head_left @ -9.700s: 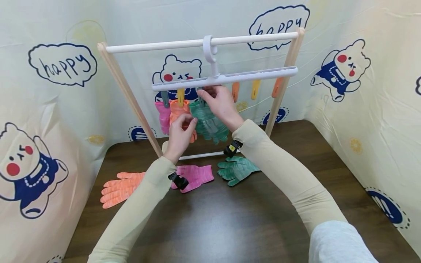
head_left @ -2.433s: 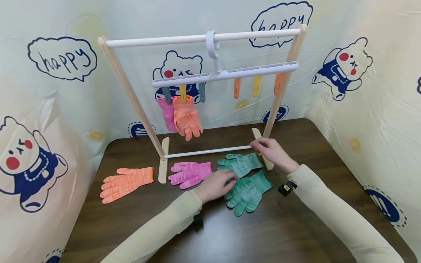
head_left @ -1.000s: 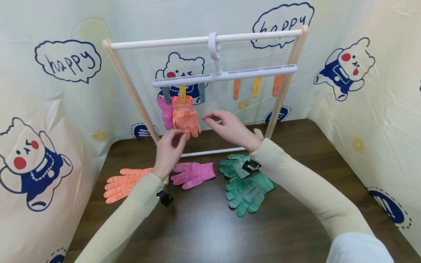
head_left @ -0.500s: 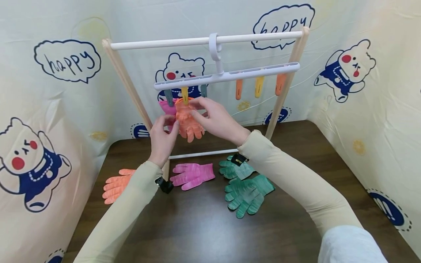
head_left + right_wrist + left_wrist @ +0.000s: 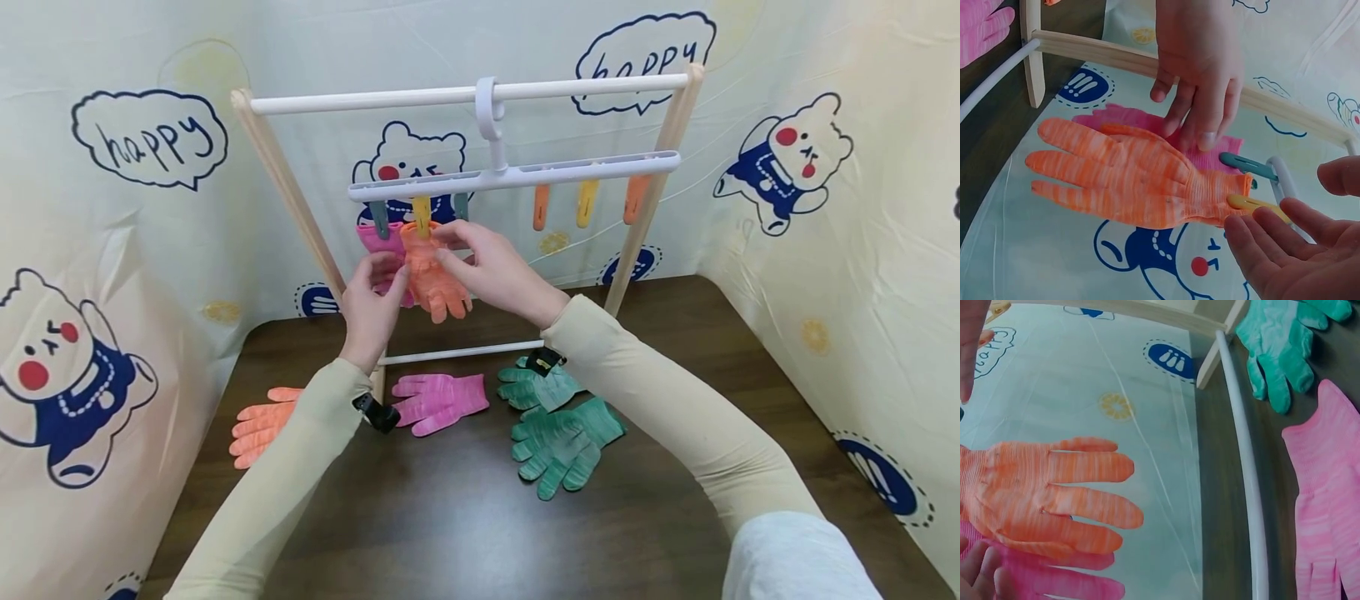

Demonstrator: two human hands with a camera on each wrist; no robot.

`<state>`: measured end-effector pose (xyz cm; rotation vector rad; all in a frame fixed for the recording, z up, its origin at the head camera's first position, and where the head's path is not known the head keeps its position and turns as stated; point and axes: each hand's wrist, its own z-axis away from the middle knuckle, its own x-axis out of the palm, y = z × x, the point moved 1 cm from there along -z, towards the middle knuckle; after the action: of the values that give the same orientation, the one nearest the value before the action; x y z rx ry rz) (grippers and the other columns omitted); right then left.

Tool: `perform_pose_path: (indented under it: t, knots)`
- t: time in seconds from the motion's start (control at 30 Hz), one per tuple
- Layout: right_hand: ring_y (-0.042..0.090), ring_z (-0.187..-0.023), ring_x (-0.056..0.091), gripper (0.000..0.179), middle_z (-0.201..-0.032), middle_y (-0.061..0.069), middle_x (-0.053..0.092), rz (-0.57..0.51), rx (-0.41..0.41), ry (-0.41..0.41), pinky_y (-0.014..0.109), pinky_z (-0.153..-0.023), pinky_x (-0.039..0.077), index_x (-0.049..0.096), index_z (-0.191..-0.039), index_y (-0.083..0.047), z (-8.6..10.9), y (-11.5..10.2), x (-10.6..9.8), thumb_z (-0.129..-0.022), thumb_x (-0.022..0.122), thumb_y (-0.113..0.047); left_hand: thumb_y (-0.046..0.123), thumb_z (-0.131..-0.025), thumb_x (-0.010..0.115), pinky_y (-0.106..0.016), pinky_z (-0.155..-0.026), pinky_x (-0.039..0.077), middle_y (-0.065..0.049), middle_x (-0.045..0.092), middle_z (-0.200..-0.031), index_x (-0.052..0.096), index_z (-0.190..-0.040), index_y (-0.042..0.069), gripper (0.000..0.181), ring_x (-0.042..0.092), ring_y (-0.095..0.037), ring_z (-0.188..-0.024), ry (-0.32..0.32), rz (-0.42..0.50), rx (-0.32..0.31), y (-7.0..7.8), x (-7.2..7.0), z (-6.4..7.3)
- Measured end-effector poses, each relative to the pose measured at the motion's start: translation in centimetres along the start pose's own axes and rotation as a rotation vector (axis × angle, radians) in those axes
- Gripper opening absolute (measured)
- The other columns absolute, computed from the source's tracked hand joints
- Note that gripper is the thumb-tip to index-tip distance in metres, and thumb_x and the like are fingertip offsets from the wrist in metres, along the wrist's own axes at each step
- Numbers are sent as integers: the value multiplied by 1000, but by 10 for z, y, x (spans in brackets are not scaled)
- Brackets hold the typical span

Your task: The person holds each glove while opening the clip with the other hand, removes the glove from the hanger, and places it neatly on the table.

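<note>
An orange knit glove (image 5: 437,283) hangs fingers down from a yellow clip (image 5: 422,215) on the white hanger (image 5: 517,175). Beside it on the left, a pink glove (image 5: 378,240) hangs from a grey-green clip (image 5: 379,221), partly covered by the orange one. My left hand (image 5: 367,312) is at the orange glove's left edge, fingers bent loosely in front of the pink glove. On the other side, my right hand (image 5: 506,275) has its fingertips (image 5: 1238,231) by the orange cuff under the yellow clip, thumb spread away. Another grey-green clip (image 5: 461,205) hangs behind these fingers, without a glove.
The hanger hooks over the top rod (image 5: 360,101) of a wooden rack. Two green gloves (image 5: 566,446), a pink glove (image 5: 442,402) and an orange glove (image 5: 258,425) lie on the dark table (image 5: 465,533). Orange and yellow clips (image 5: 587,204) hang at the right.
The green glove that hung from the third clip now lies on the table. Since then both hands have risen from the table to the hanging orange glove, which has swung slightly right.
</note>
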<state>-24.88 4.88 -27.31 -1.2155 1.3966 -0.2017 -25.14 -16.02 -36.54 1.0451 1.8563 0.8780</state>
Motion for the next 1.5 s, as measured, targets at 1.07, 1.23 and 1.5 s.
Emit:
perform_pose_path:
  t: [1.07,1.23,1.5]
  knots:
    - [23,-124,61,38,-141,10,61,-40,27,27,39,-104,51,59,-141,-4,8,9,-5,-108,56,-22,35,-102,68,-21,-76,51,-11,65,-114,57,-140,8,49,57,-17,-95,-176,161,-86,5,25,-8]
    - [25,-126,61,38,-143,11,61,-58,31,32,40,-105,51,57,-142,-4,8,10,-5,-108,56,-20,37,-102,68,-24,-67,57,-9,65,-107,64,-128,6,41,60,-18,-87,-196,163,-89,6,24,-7]
    - [25,-127,62,40,-144,11,61,-44,45,63,39,-106,51,55,-145,-4,6,11,-4,-109,55,-20,27,-106,62,-22,-77,54,-12,65,-109,62,-123,-2,35,59,-16,-91,-235,216,-61,7,21,-4]
